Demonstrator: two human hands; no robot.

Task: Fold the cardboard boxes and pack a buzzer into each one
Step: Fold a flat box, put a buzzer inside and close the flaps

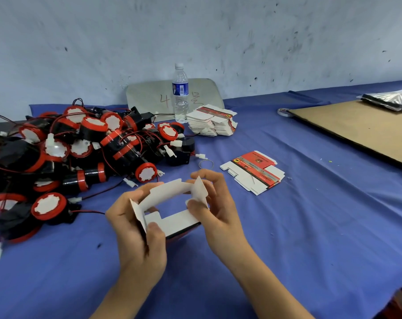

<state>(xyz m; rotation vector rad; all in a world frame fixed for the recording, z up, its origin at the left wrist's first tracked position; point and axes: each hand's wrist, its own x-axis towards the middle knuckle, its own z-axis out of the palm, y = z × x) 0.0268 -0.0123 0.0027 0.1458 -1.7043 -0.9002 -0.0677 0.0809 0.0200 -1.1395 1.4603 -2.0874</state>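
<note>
Your left hand [137,229] and right hand [215,203] hold a half-opened cardboard box [170,204] above the blue tablecloth [310,226], fingers curled round each end, its white inside facing you; the heap of red-and-black buzzers [80,153] lies to your left; two flat boxes [253,172] lie just right; a stack of flat boxes [211,120] sits beside a water bottle [180,93].
</note>
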